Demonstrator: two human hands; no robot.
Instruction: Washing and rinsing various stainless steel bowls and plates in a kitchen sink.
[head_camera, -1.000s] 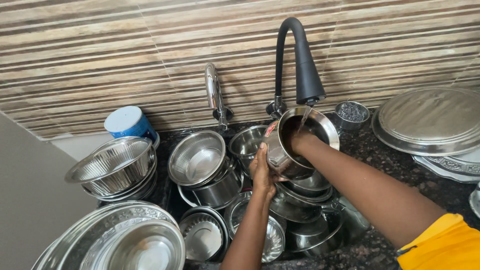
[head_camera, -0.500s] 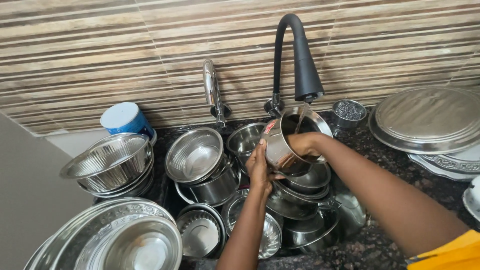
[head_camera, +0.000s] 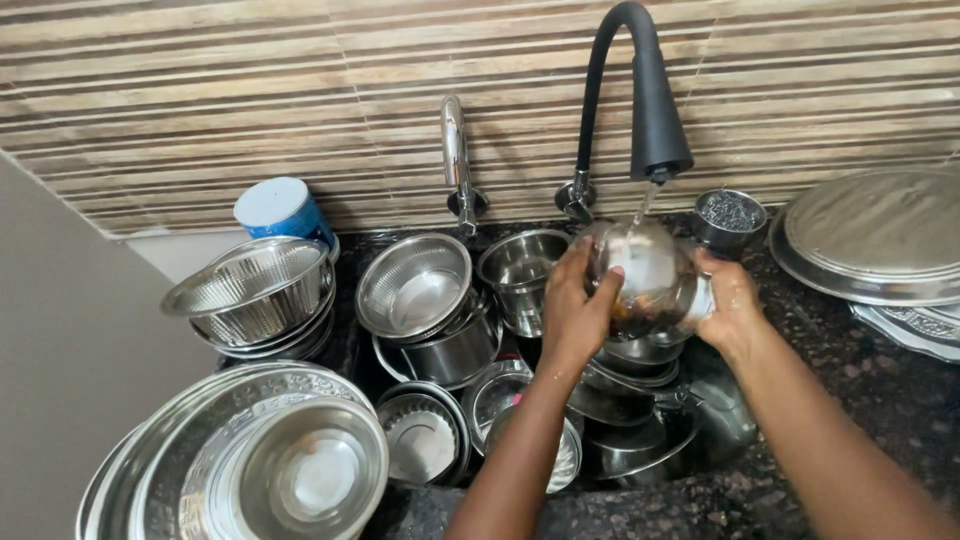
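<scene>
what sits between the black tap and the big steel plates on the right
In the head view, a small steel cup of dark scrubber material stands on the counter between the black tap and the steel plates.

Steel pot (head_camera: 645, 280): small, round-bellied, shiny stainless, wet. It was held above the sink, tipped so its rounded underside faced the camera, directly below the black faucet spout with a thin stream of water landing on its upper side. Left hand (head_camera: 575, 315) gripped its left side, fingers curled over the wall. Right hand (head_camera: 728, 310) clasped its right edge. Dark residue showed on its lower part. Mouth not visible.
</scene>
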